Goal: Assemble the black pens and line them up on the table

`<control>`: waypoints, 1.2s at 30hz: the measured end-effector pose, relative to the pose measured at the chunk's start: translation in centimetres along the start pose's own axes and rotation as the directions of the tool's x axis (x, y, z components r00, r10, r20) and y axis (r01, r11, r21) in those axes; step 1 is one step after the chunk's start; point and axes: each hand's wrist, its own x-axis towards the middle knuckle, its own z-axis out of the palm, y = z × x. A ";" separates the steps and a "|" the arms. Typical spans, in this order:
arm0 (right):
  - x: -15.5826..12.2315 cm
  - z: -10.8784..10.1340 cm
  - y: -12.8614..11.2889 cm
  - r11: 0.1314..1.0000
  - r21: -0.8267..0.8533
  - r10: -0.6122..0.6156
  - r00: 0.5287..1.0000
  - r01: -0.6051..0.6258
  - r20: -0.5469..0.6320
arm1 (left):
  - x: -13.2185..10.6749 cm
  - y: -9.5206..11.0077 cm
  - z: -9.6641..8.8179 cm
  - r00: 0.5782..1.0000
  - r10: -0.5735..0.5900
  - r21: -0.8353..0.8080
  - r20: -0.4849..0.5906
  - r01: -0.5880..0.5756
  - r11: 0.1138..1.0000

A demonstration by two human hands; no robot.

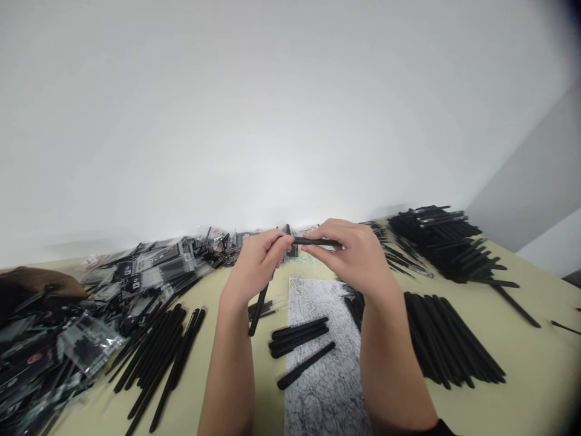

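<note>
Rod (318,241) between your left hand (261,257) and right hand (354,251), sheet (322,396) on the table (544,363) before you, loose rods (299,337) across its left edge, rod stack (157,351) to your left, packets (152,266) beyond it, rod row (449,339) to your right, pile (436,242) behind that, wall (290,121) at back.

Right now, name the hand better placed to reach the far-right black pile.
Probably the right hand: it is nearer the black pile, though it grips a black stick; the left hand would have to reach across.
</note>
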 end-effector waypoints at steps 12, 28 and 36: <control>0.3 -0.5 -0.2 0.987 0.153 0.032 0.994 -0.048 0.105 | -0.1 -0.7 -0.1 0.989 0.137 0.049 -0.049 -0.134 0.990; 0.4 -0.2 -0.2 0.989 0.140 0.032 0.992 -0.048 0.119 | -0.1 -0.5 -0.2 0.987 0.057 0.045 -0.149 -0.051 0.998; 0.3 -0.5 0.2 0.984 0.174 0.013 0.990 -0.037 0.140 | -0.3 -0.3 -0.3 0.994 0.055 0.001 -0.091 -0.055 0.998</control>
